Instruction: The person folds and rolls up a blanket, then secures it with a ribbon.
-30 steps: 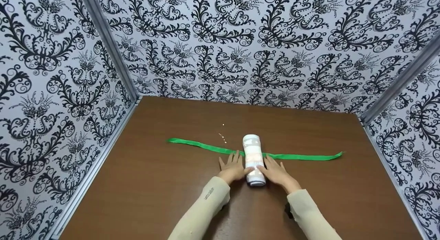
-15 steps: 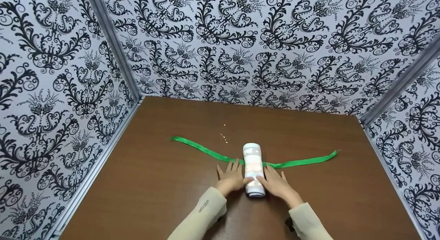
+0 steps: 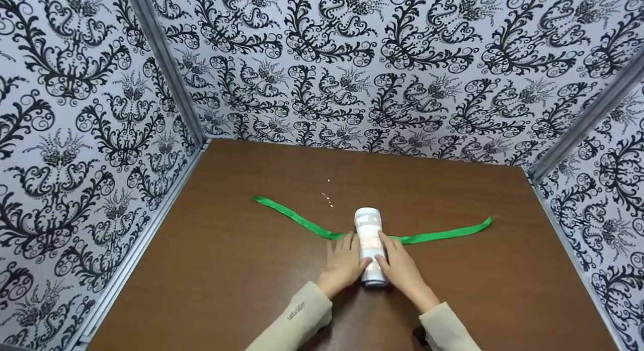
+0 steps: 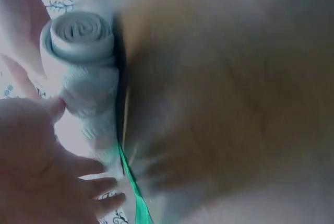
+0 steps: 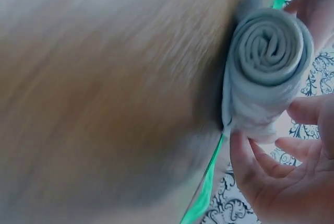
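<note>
A rolled towel (image 3: 370,240), pale with light patches, lies lengthwise on the brown table. Its spiral end shows in both wrist views. Beneath it passes a green ribbon (image 3: 437,236), with one tail out to each side. My left hand (image 3: 343,263) lies along the roll's left side, fingers straight and pointing away from me, thumb on top of the towel. On the opposite side my right hand (image 3: 402,268) presses against the roll, its thumb also on top near the left one. In the right wrist view, the right fingertips (image 5: 241,145) touch the towel's side beside the ribbon.
Several small pale specks (image 3: 328,197) dot the table (image 3: 241,270) beyond the roll. Walls covered in a black-and-white scroll pattern (image 3: 332,89) enclose the table at the back and both sides, with grey metal posts (image 3: 168,64) at the corners.
The roll has slid toward me between both hands, drawing the ribbon's middle along so its tails angle back. My fingers have since come closer in against the towel's sides.
</note>
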Motion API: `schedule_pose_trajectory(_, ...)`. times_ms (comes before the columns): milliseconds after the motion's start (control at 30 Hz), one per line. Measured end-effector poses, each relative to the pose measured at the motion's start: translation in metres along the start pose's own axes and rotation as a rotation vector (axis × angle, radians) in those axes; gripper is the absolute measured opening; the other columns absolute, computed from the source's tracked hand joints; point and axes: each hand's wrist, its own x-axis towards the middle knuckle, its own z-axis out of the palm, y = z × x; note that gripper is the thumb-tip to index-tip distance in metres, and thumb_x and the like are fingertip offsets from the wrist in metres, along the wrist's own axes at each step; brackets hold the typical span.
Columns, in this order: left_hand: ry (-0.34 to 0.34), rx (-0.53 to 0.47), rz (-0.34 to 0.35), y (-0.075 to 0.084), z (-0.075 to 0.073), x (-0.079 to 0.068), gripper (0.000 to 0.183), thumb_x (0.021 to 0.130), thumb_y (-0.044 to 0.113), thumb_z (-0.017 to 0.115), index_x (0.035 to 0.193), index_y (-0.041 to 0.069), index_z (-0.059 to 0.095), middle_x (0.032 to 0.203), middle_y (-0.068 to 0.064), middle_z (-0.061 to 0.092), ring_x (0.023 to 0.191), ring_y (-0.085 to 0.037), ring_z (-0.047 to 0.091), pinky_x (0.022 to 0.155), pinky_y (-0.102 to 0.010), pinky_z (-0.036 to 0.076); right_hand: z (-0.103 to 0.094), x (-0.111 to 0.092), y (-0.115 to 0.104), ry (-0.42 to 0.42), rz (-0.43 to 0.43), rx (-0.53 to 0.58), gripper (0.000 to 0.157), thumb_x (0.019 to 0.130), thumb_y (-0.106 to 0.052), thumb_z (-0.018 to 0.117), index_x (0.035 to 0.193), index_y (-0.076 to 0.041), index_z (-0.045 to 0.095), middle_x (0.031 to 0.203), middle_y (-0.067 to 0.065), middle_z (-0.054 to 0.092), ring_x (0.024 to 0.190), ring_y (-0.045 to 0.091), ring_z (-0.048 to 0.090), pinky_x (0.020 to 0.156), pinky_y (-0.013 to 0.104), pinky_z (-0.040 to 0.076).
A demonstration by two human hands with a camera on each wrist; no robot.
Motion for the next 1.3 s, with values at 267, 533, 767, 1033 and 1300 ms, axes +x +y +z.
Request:
schedule_pose_trajectory(267,0.004,-0.297,0.078,0.004,-0.001,-0.001,0.065,0.097,0.018,0.062,0.149,-0.008,0.032,0.137,-0.027,0.051,0.119,-0.038,0.06,0.098,-0.046,0.053,0.002,-0.004,-0.001,0.036,-0.001,0.074,0.058,0.093,-0.01,0.067,0.145,0.001,0.045,0.126,0.026,0.057,0.117,0.042,0.059,0.097,0.056,0.049)
schedule_pose_trajectory(533,0.07,-0.453,0.089,-0.039,-0.026,0.01,0.05,0.095,0.015,0.064,0.138,-0.005,0.049,0.138,-0.026,0.052,0.128,-0.042,0.053,0.107,-0.052,0.045,-0.008,-0.001,0.007,0.002,0.09,0.188,0.051,0.096,-0.016,0.065,0.142,-0.002,0.049,0.12,0.019,0.061,0.089,0.022,0.064,0.08,0.039,0.054)
schedule_pose_trajectory(767,0.206,-0.355,-0.115,-0.113,-0.052,0.033,0.045,0.095,0.018,0.065,0.134,-0.002,0.054,0.139,-0.026,0.052,0.13,-0.046,0.049,0.105,-0.056,0.045,-0.028,0.002,0.022,0.004,0.168,0.242,0.045,0.097,-0.019,0.065,0.137,-0.002,0.053,0.116,0.016,0.064,0.092,0.024,0.066,0.076,0.033,0.053)
schedule_pose_trajectory(1033,0.22,-0.277,-0.31,-0.185,-0.059,0.049,0.052,0.097,0.015,0.061,0.146,0.006,0.047,0.164,-0.024,0.017,0.149,-0.045,0.021,0.114,-0.06,0.034,-0.034,-0.001,0.028,0.003,0.199,0.26,0.041,0.097,-0.016,0.065,0.133,-0.001,0.056,0.112,0.014,0.067,0.093,0.022,0.067,0.074,0.028,0.052)
schedule_pose_trajectory(1300,0.15,-0.486,-0.367,-0.224,-0.079,0.052,0.047,0.102,0.015,0.052,0.147,0.006,0.046,0.165,-0.026,0.005,0.152,-0.047,0.003,0.122,-0.065,0.01,-0.036,-0.002,0.029,0.021,0.203,0.276,0.039,0.096,-0.013,0.065,0.132,-0.002,0.057,0.11,0.013,0.068,0.091,0.021,0.067,0.072,0.027,0.052)
